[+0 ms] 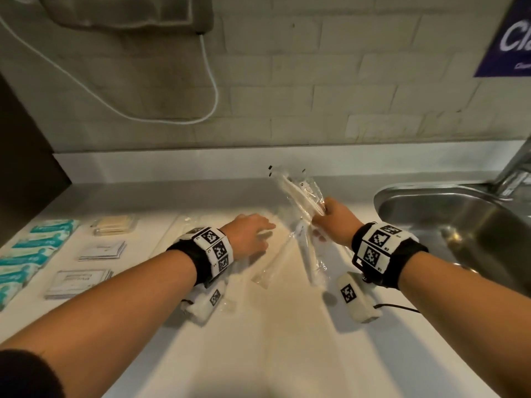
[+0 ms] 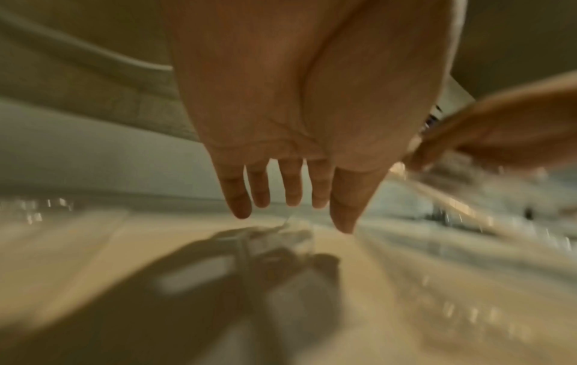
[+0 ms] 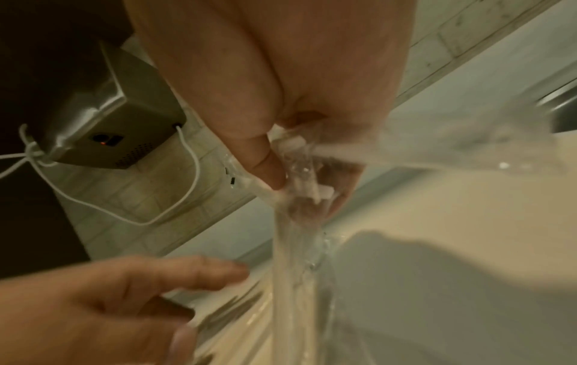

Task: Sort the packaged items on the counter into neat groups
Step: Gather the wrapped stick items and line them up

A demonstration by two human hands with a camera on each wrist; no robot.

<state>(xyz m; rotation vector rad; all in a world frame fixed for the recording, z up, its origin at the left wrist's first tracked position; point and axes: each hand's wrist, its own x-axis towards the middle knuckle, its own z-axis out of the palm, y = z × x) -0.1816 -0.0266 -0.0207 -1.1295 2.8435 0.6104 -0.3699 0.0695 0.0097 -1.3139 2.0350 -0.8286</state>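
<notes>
My right hand [image 1: 330, 218] grips a bundle of clear-wrapped white toothbrush packets [image 1: 298, 193] and holds it above the counter; thumb and fingers pinch the packets [image 3: 299, 177] in the right wrist view. My left hand [image 1: 253, 231] hovers palm down with straight fingers [image 2: 290, 190] just over more clear packets [image 1: 275, 254] lying on the white counter [image 1: 273, 340]. It holds nothing. At the left lie sorted groups: teal-and-white packs [image 1: 34, 248], a beige pack [image 1: 115, 225] and flat white sachets [image 1: 100, 251].
A steel sink [image 1: 459, 225] with a tap [image 1: 514, 168] lies at the right. A wall-mounted grey dryer [image 3: 106, 123] with a white cable [image 1: 212, 90] hangs above the counter. Another white sachet stack [image 1: 77, 282] sits near the front left.
</notes>
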